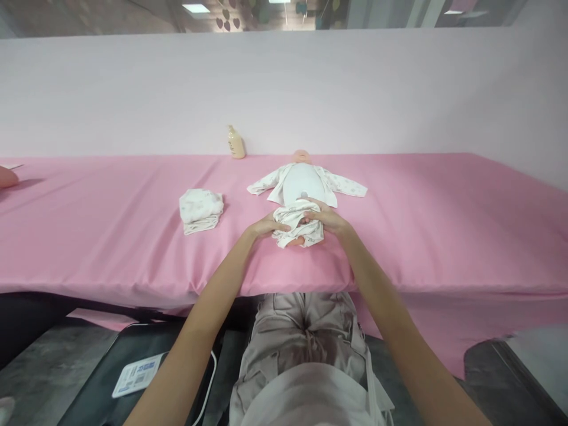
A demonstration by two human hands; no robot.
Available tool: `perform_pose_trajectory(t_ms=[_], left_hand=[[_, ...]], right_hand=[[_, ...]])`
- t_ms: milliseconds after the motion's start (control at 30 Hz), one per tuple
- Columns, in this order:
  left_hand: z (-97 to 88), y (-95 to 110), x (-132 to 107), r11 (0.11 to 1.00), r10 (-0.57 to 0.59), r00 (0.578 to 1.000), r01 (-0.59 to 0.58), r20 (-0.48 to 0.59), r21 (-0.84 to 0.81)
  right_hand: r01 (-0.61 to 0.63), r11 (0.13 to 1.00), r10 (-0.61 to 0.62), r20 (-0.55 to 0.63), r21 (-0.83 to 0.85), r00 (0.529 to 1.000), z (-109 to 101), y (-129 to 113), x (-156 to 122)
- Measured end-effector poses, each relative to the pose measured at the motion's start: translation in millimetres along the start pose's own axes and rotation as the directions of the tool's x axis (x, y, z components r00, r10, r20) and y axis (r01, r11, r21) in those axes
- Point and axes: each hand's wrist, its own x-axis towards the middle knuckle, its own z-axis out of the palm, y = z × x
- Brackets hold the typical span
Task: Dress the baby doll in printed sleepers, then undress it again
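Note:
A baby doll (302, 157) lies on its back on the pink-covered table, its head toward the wall. It has on a white patterned jacket (348, 184) with the sleeves spread and the front open over a pale torso. Bunched baby pants (293, 216), white with a small print, sit around the doll's legs. My left hand (266, 226) grips the pants at their left side, thumb on top. On the right side my right hand (327, 216) pinches the same cloth. A bit of the doll's leg (296, 241) shows below the fabric.
A folded stack of white cloth (201, 210) lies to the left on the pink tablecloth (435, 236). Against the white wall stands a pump bottle (236, 143). Below the table edge, a dark chair (102, 373) holds a white printed card (138, 375).

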Motion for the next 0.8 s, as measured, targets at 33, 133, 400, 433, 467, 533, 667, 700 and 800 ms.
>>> perform_pose_trajectory(t_ms=[33,133,400,433,467,533,667,700,800], left_hand=[[-0.6,0,0,1.000,-0.005,1.000,0.006,0.003,-0.010],[-2.8,-2,0,0.999,-0.020,1.000,0.020,0.007,-0.035],[-6.0,-5,4,0.971,-0.044,0.999,0.049,0.025,-0.234],[-5.2,-4,4,0.963,-0.051,0.998,0.057,0.029,-0.265],[-3.9,-3,4,0.959,-0.054,0.998,0.059,0.028,-0.277],[-0.2,-1,3,0.970,-0.043,0.999,0.044,0.009,-0.241],[8.4,3,-1,0.995,-0.006,0.998,0.000,-0.056,-0.095],[9.7,4,-1,0.997,-0.001,0.997,-0.004,-0.073,-0.075],[9.7,3,-2,0.999,0.018,0.996,-0.021,-0.084,-0.032]], right_hand=[[-0.001,1.000,0.001,-0.003,0.005,1.000,0,0,0],[-0.013,1.000,0.013,-0.005,0.001,1.000,-1,1,0],[0.004,1.000,-0.004,-0.008,0.005,1.000,-4,3,2],[0.008,1.000,-0.008,-0.017,0.008,1.000,-4,4,3],[0.012,1.000,-0.012,-0.026,0.013,1.000,-4,5,4],[0.019,0.999,-0.018,-0.044,0.027,0.999,-3,6,6],[0.040,0.999,-0.039,-0.050,0.031,0.998,-1,4,4],[0.050,0.999,-0.049,-0.048,0.022,0.998,-1,3,3],[0.059,0.998,-0.059,-0.028,-0.001,0.998,0,-1,-1]])
